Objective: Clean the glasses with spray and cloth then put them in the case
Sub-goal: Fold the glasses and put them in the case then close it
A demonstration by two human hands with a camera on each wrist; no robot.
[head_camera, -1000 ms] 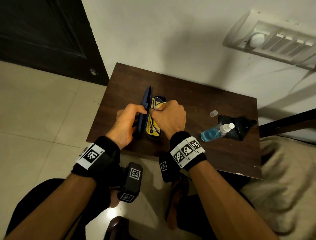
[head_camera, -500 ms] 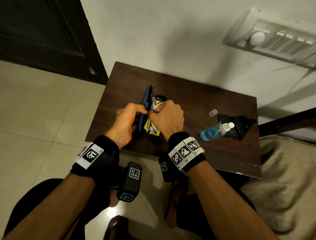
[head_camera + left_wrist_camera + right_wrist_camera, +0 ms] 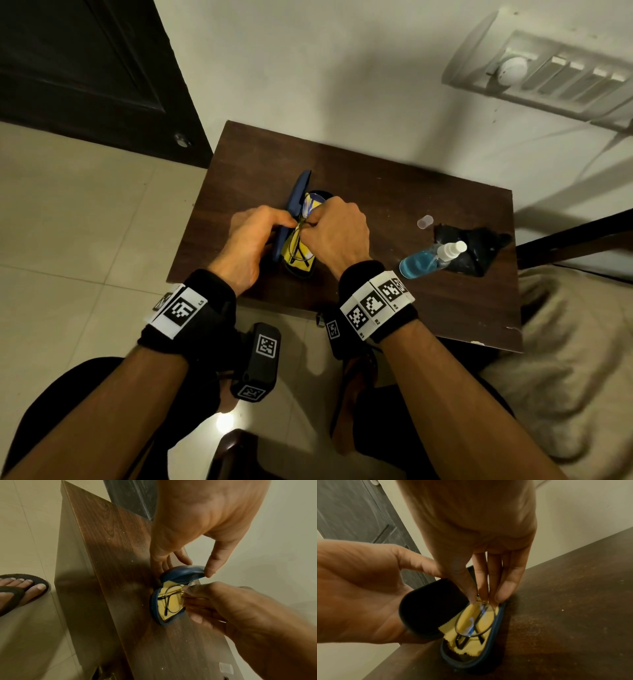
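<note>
The wire-frame glasses (image 3: 473, 620) are seen folded inside the open blue glasses case (image 3: 293, 240), lying on the yellow cleaning cloth (image 3: 173, 599) that lines the tray. The case sits on the dark wooden surface (image 3: 376, 192), toward its left side.

The lid is held up by the left hand (image 3: 251, 240), thumb on the rim and fingers curled behind it. The frame is pinched near the bridge by the right hand (image 3: 337, 236), so that grip is closed down to the fingertips on the thin metal.

Handling-wise, the glasses are probably very light and easily bent, and the lenses would be smudged by any touch. Best taken at the bridge or hinges, not the glass. The lid looks stiff and likely springy, so it may snap shut if let go.

The spray bottle (image 3: 428, 260) with blue liquid lies well to the right, its clear cap (image 3: 425, 222) off beside it. No brand or label can be read; the blue print on the cloth is too blurred.
</note>
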